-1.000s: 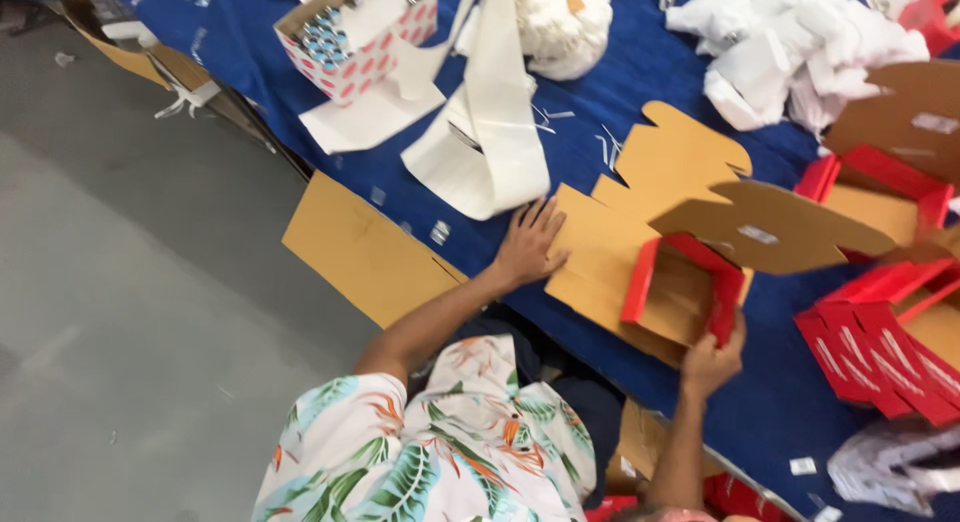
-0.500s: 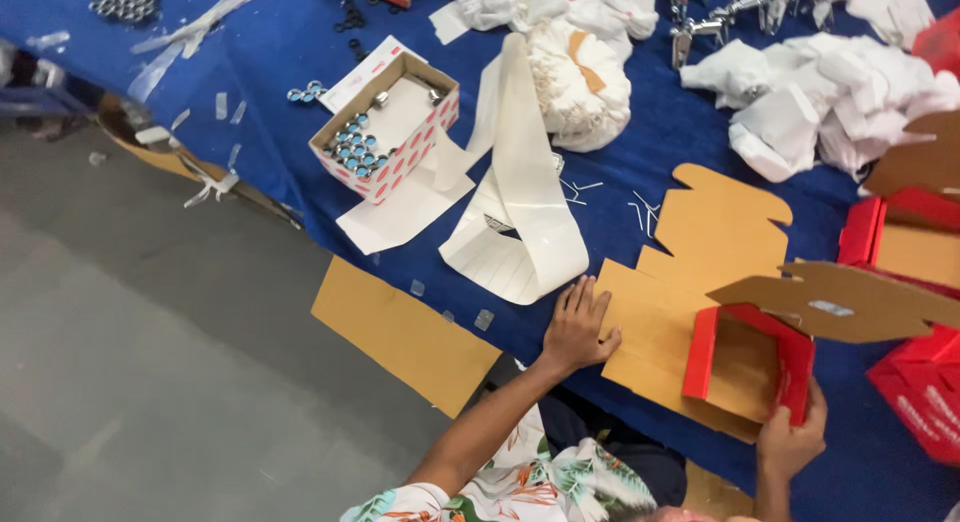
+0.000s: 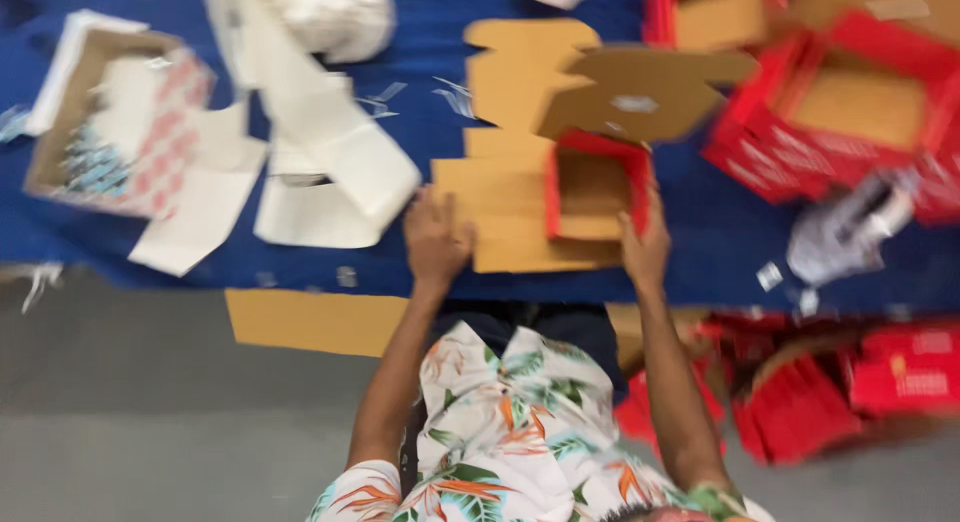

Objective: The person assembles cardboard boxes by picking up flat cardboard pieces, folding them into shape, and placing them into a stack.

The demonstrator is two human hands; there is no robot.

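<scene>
Blurring hides detail: left hand (image 3: 436, 239) flat on cardboard sheet (image 3: 500, 197), right hand (image 3: 645, 250) gripping red box (image 3: 592, 187).

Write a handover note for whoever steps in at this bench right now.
Left hand: flat, palm down on the unfolded brown cardboard blank, no grip.
Right hand: at the near right corner of the red carton, apparently touching it; blur hides any grip.
The carton stands open on the blank, lid flap raised.
Done: several formed red cartons on the blue table.
Left: this carton is not yet closed.
</scene>
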